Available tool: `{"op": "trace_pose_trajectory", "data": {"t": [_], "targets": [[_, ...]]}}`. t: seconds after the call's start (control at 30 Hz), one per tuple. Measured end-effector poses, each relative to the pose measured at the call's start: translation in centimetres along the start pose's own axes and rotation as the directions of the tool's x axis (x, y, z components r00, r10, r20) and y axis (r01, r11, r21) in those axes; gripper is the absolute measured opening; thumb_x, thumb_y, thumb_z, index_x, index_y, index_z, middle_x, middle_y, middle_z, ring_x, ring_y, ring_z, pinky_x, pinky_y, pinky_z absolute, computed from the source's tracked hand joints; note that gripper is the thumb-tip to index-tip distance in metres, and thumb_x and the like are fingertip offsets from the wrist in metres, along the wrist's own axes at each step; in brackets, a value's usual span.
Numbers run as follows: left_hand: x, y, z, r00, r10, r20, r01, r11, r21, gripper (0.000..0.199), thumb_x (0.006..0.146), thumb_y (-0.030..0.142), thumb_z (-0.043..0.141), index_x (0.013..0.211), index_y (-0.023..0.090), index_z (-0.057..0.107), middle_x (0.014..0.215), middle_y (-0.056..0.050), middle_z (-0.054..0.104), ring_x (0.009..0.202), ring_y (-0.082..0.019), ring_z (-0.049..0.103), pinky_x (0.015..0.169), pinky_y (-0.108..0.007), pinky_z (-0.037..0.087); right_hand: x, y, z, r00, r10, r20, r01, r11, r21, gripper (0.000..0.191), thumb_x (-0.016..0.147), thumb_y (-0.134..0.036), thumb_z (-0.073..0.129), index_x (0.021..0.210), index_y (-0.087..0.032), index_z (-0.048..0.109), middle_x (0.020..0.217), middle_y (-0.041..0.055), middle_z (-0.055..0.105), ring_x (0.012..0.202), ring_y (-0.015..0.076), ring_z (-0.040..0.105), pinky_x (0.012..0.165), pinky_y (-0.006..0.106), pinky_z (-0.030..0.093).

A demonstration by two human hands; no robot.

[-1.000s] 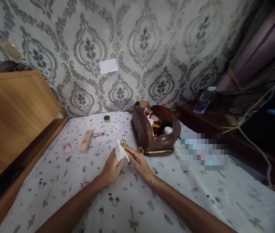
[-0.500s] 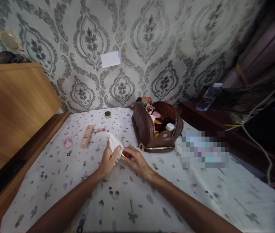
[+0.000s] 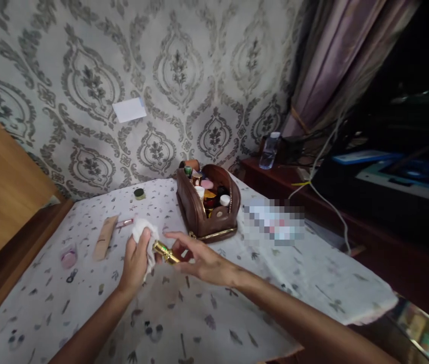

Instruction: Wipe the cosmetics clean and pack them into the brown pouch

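Note:
My left hand is closed around a crumpled white cloth or tissue. Between the thumb and fingers of my right hand is a shiny gold tube, which looks like a lipstick. Its left end lies close against the white cloth; whether they touch I cannot tell. Just beyond my right hand stands an open brown makeup bag, with several jars and bottles inside. Left of my hands lie a beige squeeze tube, a slim pink tube and a small pink round item.
A small dark-lidded jar sits near the wall on the patterned white cloth cover. To the right, a clear bottle stands on a dark red ledge beside white cables. A blurred-out patch lies right of the bag. A wooden panel borders the left.
The view has swung to the right, so everything sits further left. My right-hand fingers have opened out somewhat, and the gold tube now shows much more between my hands.

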State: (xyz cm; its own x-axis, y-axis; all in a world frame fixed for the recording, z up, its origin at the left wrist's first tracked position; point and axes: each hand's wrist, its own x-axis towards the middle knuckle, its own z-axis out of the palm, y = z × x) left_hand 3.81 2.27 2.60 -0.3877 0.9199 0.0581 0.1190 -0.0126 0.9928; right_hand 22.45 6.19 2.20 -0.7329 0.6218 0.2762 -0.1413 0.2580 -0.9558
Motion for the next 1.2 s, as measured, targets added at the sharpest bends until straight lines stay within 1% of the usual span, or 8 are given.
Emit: {"op": "trace_pose_trajectory", "data": {"t": [0.1, 0.17, 0.3, 0.4, 0.47, 0.57, 0.87, 1.2], "targets": [[1.5, 2.2, 1.4, 0.988, 0.123, 0.089, -0.128, 0.99, 0.051, 0.047, 0.088, 0.053, 0.055, 0.117, 0.016, 0.06, 0.07, -0.001, 0.063, 0.06, -0.015, 0.058, 0.054, -0.022, 0.047, -1.4, -2.4, -3.5, 0.999, 0.014, -0.044, -0.007, 0.987, 0.162, 0.058, 0.084, -0.025, 0.07, 0.138, -0.031, 0.05, 0.091, -0.0011, 0.06, 0.08, 0.0133, 0.059, 0.069, 0.028, 0.05], [2.9, 4.0, 2.6, 0.933, 0.264, 0.246, -0.312, 0.933, 0.181, 0.047, 0.089, 0.041, 0.054, 0.13, 0.018, 0.056, 0.082, -0.004, 0.068, 0.068, -0.017, 0.061, 0.062, -0.024, 0.05, -1.8, -3.9, -5.7, 0.988, 0.018, -0.151, 0.014, 0.978, 0.206, 0.055, 0.082, -0.029, 0.073, 0.132, -0.032, 0.054, 0.098, 0.0008, 0.062, 0.086, 0.0161, 0.062, 0.072, 0.031, 0.053], [5.4, 6.7, 5.2, 0.705, 0.424, 0.569, -0.702, 0.534, 0.471, 0.053, 0.086, 0.014, 0.043, 0.135, 0.025, 0.057, 0.099, -0.007, 0.065, 0.084, -0.02, 0.061, 0.076, -0.027, 0.048, -1.3, -6.2, -9.7, 0.948, -0.014, -0.319, 0.09, 0.97, 0.225, 0.045, 0.075, -0.033, 0.08, 0.115, -0.027, 0.059, 0.099, 0.0017, 0.067, 0.086, 0.0194, 0.069, 0.081, 0.038, 0.055], [6.2, 7.0, 6.5, 0.652, 0.377, 0.658, -0.755, 0.247, 0.607, 0.06, 0.083, 0.006, 0.038, 0.137, 0.026, 0.055, 0.097, -0.007, 0.06, 0.075, -0.018, 0.057, 0.068, -0.026, 0.045, 0.0, -6.7, -11.7, 0.912, -0.051, -0.407, 0.137, 0.973, 0.185, 0.038, 0.072, -0.035, 0.082, 0.101, -0.024, 0.059, 0.093, 0.0015, 0.069, 0.087, 0.0205, 0.07, 0.081, 0.039, 0.055], [6.4, 6.5, 6.8, 0.641, 0.377, 0.669, -0.756, 0.162, 0.634, 0.061, 0.082, 0.006, 0.039, 0.137, 0.026, 0.055, 0.097, -0.006, 0.058, 0.074, -0.017, 0.055, 0.064, -0.024, 0.043, 0.9, -6.5, -12.5, 0.901, -0.067, -0.43, 0.152, 0.974, 0.166, 0.036, 0.072, -0.036, 0.082, 0.095, -0.023, 0.058, 0.09, 0.0012, 0.071, 0.088, 0.0205, 0.07, 0.08, 0.038, 0.056], [6.5, 5.4, 6.6, 0.612, 0.433, 0.662, -0.779, 0.186, 0.598, 0.062, 0.081, 0.005, 0.038, 0.138, 0.024, 0.054, 0.095, -0.005, 0.057, 0.074, -0.015, 0.053, 0.06, -0.021, 0.039, 2.0, -5.7, -13.3, 0.909, -0.087, -0.408, 0.141, 0.985, 0.104, 0.031, 0.073, -0.034, 0.082, 0.092, -0.023, 0.06, 0.089, 0.0005, 0.071, 0.086, 0.019, 0.069, 0.076, 0.036, 0.055], [6.8, 4.0, 6.6, 0.62, 0.506, 0.6, -0.778, 0.494, 0.387, 0.064, 0.08, 0.002, 0.035, 0.138, 0.021, 0.055, 0.091, -0.003, 0.059, 0.073, -0.014, 0.054, 0.064, -0.022, 0.041, 3.7, -3.7, -15.0, 0.914, -0.223, -0.338, 0.064, 0.904, -0.422, 0.009, 0.073, -0.015, 0.073, 0.07, -0.019, 0.065, 0.071, -0.0018, 0.062, 0.063, 0.012, 0.055, 0.059, 0.025, 0.042], [6.6, 3.1, 6.0, 0.649, 0.493, 0.579, -0.729, 0.619, 0.291, 0.064, 0.077, 0.003, 0.038, 0.135, 0.022, 0.059, 0.11, -0.007, 0.069, 0.093, -0.02, 0.063, 0.075, -0.027, 0.048, 4.9, -2.6, -15.0, 0.967, -0.111, -0.23, -0.084, 0.712, -0.698, 0.02, 0.065, -0.001, 0.067, 0.066, -0.02, 0.062, 0.056, -0.0074, 0.052, 0.053, 0.0082, 0.045, 0.053, 0.023, 0.028]]}}
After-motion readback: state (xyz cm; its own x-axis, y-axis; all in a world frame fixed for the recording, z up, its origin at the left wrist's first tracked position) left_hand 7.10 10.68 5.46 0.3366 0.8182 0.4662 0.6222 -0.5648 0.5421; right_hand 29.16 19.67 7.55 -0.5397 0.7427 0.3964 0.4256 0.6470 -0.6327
